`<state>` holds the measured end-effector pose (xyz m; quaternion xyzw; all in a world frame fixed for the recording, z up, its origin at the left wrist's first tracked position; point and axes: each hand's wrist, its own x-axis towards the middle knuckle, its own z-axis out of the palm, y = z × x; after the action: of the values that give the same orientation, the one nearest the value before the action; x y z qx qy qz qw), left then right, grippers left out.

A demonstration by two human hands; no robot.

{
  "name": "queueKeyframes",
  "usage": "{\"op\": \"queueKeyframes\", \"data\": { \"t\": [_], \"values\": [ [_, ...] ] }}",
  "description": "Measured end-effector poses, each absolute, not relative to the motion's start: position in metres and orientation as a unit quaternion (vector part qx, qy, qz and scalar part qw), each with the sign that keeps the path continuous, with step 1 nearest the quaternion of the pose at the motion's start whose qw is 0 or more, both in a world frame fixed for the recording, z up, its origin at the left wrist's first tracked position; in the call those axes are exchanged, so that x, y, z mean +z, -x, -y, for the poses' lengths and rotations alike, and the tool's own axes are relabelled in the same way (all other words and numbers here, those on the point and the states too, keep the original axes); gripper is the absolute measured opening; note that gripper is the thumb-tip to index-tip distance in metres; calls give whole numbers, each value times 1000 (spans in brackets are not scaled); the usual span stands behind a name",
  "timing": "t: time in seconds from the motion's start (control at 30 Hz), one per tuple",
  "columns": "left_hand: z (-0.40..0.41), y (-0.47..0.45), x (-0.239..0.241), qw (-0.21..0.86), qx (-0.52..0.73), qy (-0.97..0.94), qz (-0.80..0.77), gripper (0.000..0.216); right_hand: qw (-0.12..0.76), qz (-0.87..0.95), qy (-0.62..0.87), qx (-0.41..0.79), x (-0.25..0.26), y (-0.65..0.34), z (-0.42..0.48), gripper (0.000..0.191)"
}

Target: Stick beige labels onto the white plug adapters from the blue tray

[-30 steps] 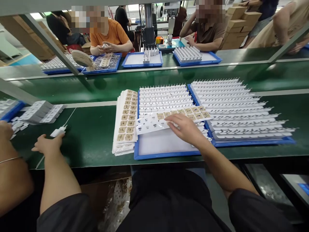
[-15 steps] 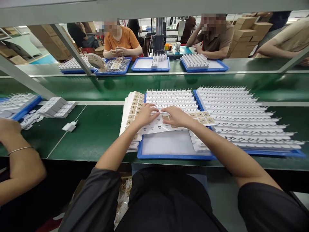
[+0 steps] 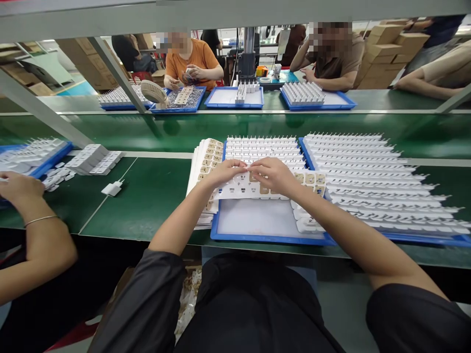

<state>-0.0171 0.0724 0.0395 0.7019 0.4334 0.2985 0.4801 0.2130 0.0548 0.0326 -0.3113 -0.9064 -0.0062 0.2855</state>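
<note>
A sheet of tan square stickers (image 3: 309,178) lies across the tray of white plug-like pieces, its left part showing white backing with small dark marks. Over this sheet, my left hand (image 3: 228,171) and my right hand (image 3: 274,175) meet at the fingertips. Both have thumb and fingers drawn together in a pinch. Anything between the fingertips is too small or too covered to name. The blue-rimmed tray (image 3: 257,239) holds rows of white pieces with upright pins (image 3: 263,144) at its far side. A stack of sticker sheets (image 3: 206,164) lies by the tray's left edge.
On the right, a second tray is filled with rows of white pieces (image 3: 375,181). A lone white piece (image 3: 112,188) and stacked white blocks (image 3: 96,159) lie left, near a neighbour's arm (image 3: 40,220). Across the bench, people sit behind trays and a small fan (image 3: 153,92).
My fingertips have come together above the sheet, where they were apart before. The sheet's right end sits slightly differently. The view has shifted a little, and the neighbour's hand at left has moved.
</note>
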Motion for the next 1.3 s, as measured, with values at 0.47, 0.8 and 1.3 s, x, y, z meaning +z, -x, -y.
{"op": "queueKeyframes", "data": {
  "t": [0.47,0.8,1.3],
  "values": [
    [-68,17,47,645,313,-568,-405,32,323,893,312,-33,41,-210,-50,19],
    [-76,18,40,594,343,-610,-397,34,341,883,303,-110,44,-212,-47,23],
    [-111,47,36,271,333,-733,-528,16,422,818,363,141,67,-230,-3,8]
  ]
}}
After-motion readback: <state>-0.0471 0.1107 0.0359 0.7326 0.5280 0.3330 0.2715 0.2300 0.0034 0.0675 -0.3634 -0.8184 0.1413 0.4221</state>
